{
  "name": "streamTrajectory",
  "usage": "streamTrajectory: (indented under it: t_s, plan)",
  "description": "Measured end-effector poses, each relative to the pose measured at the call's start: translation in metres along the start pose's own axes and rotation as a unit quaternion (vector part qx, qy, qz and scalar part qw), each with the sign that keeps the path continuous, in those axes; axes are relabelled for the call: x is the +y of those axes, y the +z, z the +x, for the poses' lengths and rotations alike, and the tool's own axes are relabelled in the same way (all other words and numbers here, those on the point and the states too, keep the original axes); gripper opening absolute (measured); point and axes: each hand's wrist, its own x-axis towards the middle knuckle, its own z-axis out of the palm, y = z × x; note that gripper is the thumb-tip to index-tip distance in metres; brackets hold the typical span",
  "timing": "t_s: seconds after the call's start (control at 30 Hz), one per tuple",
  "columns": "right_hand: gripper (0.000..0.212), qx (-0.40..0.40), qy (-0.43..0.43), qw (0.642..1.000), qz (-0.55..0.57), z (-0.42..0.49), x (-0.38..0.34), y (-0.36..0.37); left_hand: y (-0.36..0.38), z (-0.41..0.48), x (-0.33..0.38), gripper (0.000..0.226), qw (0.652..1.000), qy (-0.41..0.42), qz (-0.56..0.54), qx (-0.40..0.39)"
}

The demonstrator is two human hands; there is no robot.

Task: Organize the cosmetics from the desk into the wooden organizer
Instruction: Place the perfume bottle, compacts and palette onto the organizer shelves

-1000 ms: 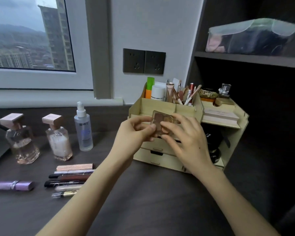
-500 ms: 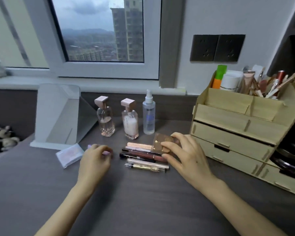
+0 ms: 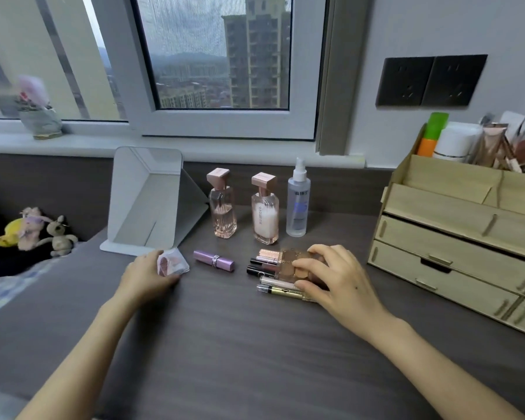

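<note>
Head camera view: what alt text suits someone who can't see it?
A person's right hand holds a brown eyeshadow palette over a row of makeup pens on a dark desk, while the left hand holds a small clear packet beside a purple lipstick. A wooden organizer stands at right; bottles and a mirror stand behind.

Home bedroom, dressing desk (image 3: 225,344), mirror (image 3: 147,201), perfume bottles (image 3: 223,204), plush toys (image 3: 37,230)

Left of the wooden organizer (image 3: 455,234) stand two perfume bottles (image 3: 223,204) (image 3: 265,209) and one spray bottle (image 3: 297,201). Also to its left lie one lipstick (image 3: 214,261), five slim makeup tubes (image 3: 269,255), one palette (image 3: 291,262), one clear packet (image 3: 172,262) and one mirror (image 3: 147,198). Above it are two wall sockets (image 3: 431,80).
</note>
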Motion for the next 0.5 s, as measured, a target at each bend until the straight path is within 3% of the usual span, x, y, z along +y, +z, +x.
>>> streamTrajectory:
  t_s: [0.07,0.13,0.2,0.33,0.5]
  plan:
    - [0.035,0.001,0.011,0.999,0.040,0.000,-0.002,-0.004,-0.005,-0.003,0.001,0.050,1.000,0.009,-0.013,0.005]
    - [0.036,0.003,0.015,0.996,0.084,0.000,-0.006,-0.010,-0.006,-0.010,0.008,0.081,0.999,0.034,-0.034,0.009]
    - [0.037,0.002,0.011,0.993,0.118,0.002,-0.013,-0.014,-0.006,-0.025,0.021,0.093,0.992,0.086,-0.095,0.002]
    - [0.035,0.006,-0.018,0.989,0.148,0.008,-0.026,-0.022,-0.004,-0.058,0.065,0.091,0.954,0.241,-0.175,-0.034]
    - [0.031,0.022,-0.039,0.994,0.104,0.009,-0.019,-0.038,-0.005,-0.075,0.120,0.078,0.913,0.357,-0.189,-0.052]
